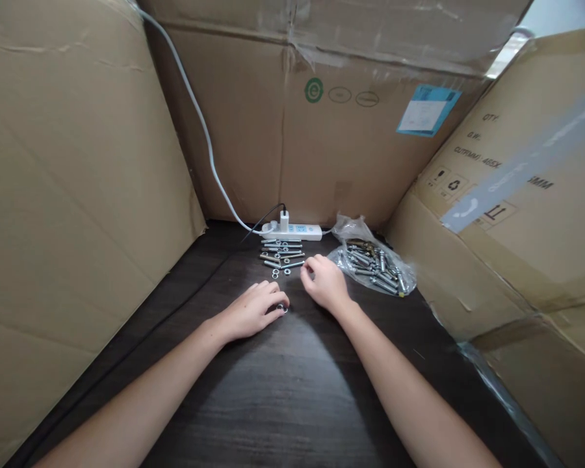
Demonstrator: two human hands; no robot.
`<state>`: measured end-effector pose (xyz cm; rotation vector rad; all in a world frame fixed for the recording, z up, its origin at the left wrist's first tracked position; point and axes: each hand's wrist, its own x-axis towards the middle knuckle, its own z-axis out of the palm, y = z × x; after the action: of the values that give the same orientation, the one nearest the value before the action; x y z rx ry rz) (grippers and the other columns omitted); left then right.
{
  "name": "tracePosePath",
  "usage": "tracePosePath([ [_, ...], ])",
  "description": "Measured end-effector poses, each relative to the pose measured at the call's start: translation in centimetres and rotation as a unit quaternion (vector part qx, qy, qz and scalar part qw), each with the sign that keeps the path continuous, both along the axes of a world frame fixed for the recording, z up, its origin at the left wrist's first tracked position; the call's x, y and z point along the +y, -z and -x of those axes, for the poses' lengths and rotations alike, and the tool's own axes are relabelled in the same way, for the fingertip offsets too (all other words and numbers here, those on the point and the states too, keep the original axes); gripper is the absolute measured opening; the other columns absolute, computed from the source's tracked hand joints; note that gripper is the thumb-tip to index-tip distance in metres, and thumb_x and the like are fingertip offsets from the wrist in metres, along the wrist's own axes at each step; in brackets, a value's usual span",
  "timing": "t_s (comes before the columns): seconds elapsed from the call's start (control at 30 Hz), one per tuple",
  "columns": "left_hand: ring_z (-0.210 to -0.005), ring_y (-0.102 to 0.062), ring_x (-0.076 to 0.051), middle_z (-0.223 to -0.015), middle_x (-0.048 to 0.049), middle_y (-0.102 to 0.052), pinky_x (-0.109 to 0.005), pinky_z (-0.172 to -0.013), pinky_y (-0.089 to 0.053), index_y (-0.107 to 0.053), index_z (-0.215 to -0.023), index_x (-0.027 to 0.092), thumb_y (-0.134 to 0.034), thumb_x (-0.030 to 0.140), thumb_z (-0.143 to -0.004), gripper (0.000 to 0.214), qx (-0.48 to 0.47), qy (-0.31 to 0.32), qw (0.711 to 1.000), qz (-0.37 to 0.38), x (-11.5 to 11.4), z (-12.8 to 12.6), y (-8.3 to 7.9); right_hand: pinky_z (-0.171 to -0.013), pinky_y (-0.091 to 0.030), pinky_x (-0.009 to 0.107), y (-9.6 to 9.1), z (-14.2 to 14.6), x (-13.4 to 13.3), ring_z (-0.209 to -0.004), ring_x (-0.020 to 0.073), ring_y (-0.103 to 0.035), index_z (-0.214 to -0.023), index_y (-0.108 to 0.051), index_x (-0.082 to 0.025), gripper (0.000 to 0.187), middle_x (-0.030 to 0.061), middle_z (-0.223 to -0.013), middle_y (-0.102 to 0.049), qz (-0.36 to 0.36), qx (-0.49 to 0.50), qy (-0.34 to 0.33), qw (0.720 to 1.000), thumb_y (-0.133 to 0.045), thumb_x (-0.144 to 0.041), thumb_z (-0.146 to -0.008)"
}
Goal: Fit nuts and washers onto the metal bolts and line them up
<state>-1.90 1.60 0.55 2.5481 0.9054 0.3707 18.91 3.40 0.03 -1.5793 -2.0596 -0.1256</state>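
My left hand (253, 311) lies knuckles-up on the dark wooden table (283, 390), fingers curled, their tips on a small metal nut (283, 308). My right hand (324, 283) rests beside it with fingers bent inward in a loose pinch; what they hold, if anything, is too small to make out. Just beyond both hands lies a row of several metal bolts (280, 253) with loose washers (281, 272) at its near end. A clear plastic bag of bolts (373, 263) lies to the right of my right hand.
A white power strip (295, 230) with a plugged-in charger lies against the back cardboard wall, its white cable (199, 123) rising up to the left. Large cardboard boxes (73, 195) wall in the table on the left, back and right.
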Motion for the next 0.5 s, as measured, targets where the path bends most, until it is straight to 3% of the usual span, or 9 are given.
tracePosePath([
  [0.1, -0.093, -0.048, -0.018, -0.094, -0.0016, -0.055, -0.030, -0.081, -0.037, -0.061, -0.097, 0.026, -0.047, 0.031, -0.090, 0.016, -0.002, 0.003, 1.000, 0.009, 0.0, 0.1, -0.2, -0.074, -0.037, 0.030, -0.3, -5.4, -1.6, -0.080, 0.0207, -0.052, -0.077, -0.060, -0.019, 0.018, 0.0072, -0.080, -0.059, -0.024, -0.016, 0.094, 0.995, -0.044, -0.022, -0.085],
  [0.17, -0.093, -0.048, -0.018, -0.095, -0.0015, -0.055, -0.030, -0.080, -0.037, -0.061, -0.097, 0.026, -0.046, 0.030, -0.091, 0.017, 0.004, 0.005, 1.000, 0.013, -0.1, 0.2, -0.3, -0.073, -0.037, 0.033, 0.2, -9.4, -3.2, -0.081, 0.0231, -0.051, -0.076, -0.061, -0.018, 0.020, 0.0089, -0.080, -0.060, -0.023, -0.043, 0.197, 0.979, -0.043, -0.022, -0.084],
  [0.23, -0.093, -0.048, -0.019, -0.096, -0.0014, -0.055, -0.030, -0.079, -0.037, -0.060, -0.097, 0.027, -0.045, 0.030, -0.091, 0.017, 0.010, 0.004, 1.000, 0.013, -0.1, 0.2, -0.3, -0.073, -0.038, 0.035, 1.1, -12.6, -4.7, -0.084, 0.0249, -0.051, -0.081, -0.062, -0.018, 0.019, 0.0100, -0.084, -0.061, -0.006, -0.060, 0.258, 0.964, -0.044, -0.023, -0.083],
  [0.33, -0.092, -0.048, -0.019, -0.096, -0.0013, -0.054, -0.030, -0.079, -0.037, -0.060, -0.098, 0.027, -0.044, 0.029, -0.091, 0.017, 0.017, 0.004, 1.000, 0.012, -0.1, 0.3, -0.3, -0.076, -0.040, 0.036, 2.5, -14.9, -5.8, -0.089, 0.0259, -0.052, -0.093, -0.063, -0.019, 0.020, 0.0097, -0.093, -0.062, 0.025, -0.068, 0.270, 0.960, -0.049, -0.026, -0.080],
  [0.5, -0.091, -0.048, -0.019, -0.096, -0.0018, -0.054, -0.031, -0.079, -0.037, -0.060, -0.098, 0.027, -0.043, 0.028, -0.091, 0.018, 0.019, 0.007, 1.000, 0.015, -0.1, 0.3, -0.4, -0.079, -0.040, 0.036, 3.1, -14.4, -5.1, -0.091, 0.0253, -0.054, -0.094, -0.065, -0.019, 0.022, 0.0098, -0.094, -0.064, 0.046, -0.069, 0.242, 0.967, -0.049, -0.024, -0.080],
])
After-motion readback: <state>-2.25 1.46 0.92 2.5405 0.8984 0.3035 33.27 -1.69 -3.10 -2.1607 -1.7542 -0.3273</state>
